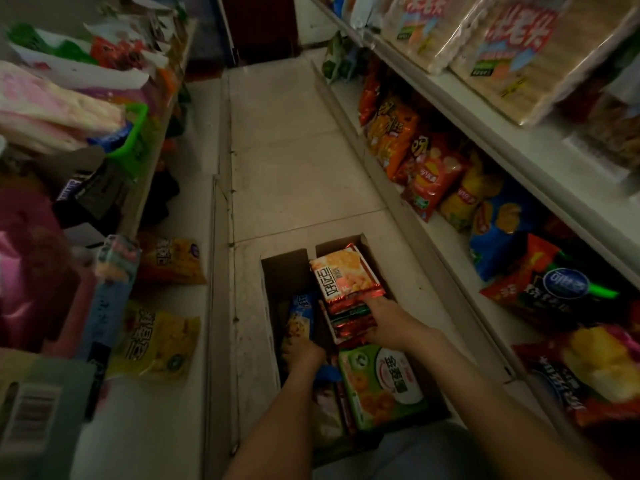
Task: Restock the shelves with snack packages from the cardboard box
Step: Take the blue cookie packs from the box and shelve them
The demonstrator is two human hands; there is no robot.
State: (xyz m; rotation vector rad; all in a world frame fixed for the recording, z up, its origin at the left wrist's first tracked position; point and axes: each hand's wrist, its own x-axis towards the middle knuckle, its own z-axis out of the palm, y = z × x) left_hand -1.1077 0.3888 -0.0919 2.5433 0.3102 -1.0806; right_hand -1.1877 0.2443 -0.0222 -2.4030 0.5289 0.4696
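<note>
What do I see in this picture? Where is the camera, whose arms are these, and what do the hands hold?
No machine here: a person wears one camera on the head, which looks down at their own arms in a shop aisle. An open cardboard box of snack packets stands on the floor. The right hand grips a stack of red packets. The left hand reaches in by a blue packet; too dark to tell whether it holds it. Stocked shelves run along both sides.
</note>
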